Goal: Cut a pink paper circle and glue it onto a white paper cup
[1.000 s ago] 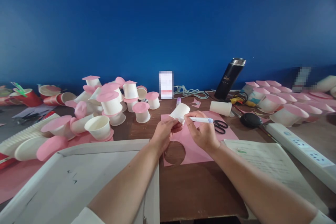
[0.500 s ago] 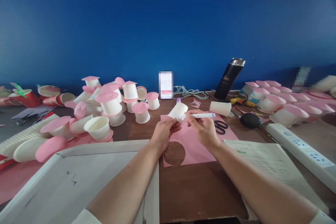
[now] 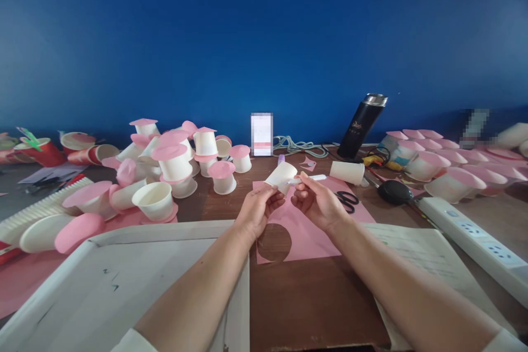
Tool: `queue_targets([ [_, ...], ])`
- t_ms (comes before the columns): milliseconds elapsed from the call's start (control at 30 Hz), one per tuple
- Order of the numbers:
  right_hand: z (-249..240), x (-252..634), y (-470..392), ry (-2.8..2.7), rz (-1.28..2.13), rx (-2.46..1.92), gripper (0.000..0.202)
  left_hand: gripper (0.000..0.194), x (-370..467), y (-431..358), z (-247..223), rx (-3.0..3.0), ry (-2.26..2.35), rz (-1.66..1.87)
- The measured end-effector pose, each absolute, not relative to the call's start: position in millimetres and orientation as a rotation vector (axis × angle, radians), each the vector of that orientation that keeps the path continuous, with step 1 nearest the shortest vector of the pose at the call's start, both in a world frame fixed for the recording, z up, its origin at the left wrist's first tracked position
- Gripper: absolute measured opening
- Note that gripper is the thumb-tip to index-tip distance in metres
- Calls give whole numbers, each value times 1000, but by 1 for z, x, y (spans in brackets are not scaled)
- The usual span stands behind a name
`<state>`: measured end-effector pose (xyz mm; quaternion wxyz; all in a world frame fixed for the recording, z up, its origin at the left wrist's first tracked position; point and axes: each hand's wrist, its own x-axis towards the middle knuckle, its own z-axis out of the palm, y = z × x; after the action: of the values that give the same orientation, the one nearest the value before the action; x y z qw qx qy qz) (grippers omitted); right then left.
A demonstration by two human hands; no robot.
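My left hand [image 3: 262, 203] is closed on a small white paper cup [image 3: 281, 173], which is tilted in front of the fingers. In my right hand [image 3: 317, 201] is a slim white pen [image 3: 317, 177], pinched between thumb and fingers, its tip end beside the cup. Whether the tip touches the cup I cannot tell. Under both hands lies a pink paper sheet [image 3: 317, 242] with a round hole cut in it. Black-handled scissors [image 3: 348, 202] rest on the sheet, partly hidden by my right hand. Behind the cup shows a purple object [image 3: 281, 159].
Many white cups with pink paper tops [image 3: 169, 162] crowd the left, with more [image 3: 457, 181] at right. A white tray [image 3: 165, 286] lies front left. A lying cup [image 3: 346, 172], black flask [image 3: 362, 126], phone [image 3: 261, 135], written sheet [image 3: 429, 258] and power strip [image 3: 474, 239] surround the hands.
My right hand's fingers have shifted on the pen, which now shows less of its tail end. The left hand and cup have stayed almost in place.
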<state>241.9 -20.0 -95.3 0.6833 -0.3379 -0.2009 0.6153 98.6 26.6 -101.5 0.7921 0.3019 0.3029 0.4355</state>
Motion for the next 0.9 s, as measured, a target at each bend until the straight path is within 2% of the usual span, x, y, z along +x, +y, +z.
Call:
queue_targets([
  [367,-95,244,-19,-417,1413,-689,13,3,99,26,-103,662,651,932],
  [700,-94,246,-18,-340,1486,-629,22,3,99,24,-100,668,652,911],
  [900,-93,243,-19,-435,1370,-754,22,9,99,25,-102,686,657,914],
])
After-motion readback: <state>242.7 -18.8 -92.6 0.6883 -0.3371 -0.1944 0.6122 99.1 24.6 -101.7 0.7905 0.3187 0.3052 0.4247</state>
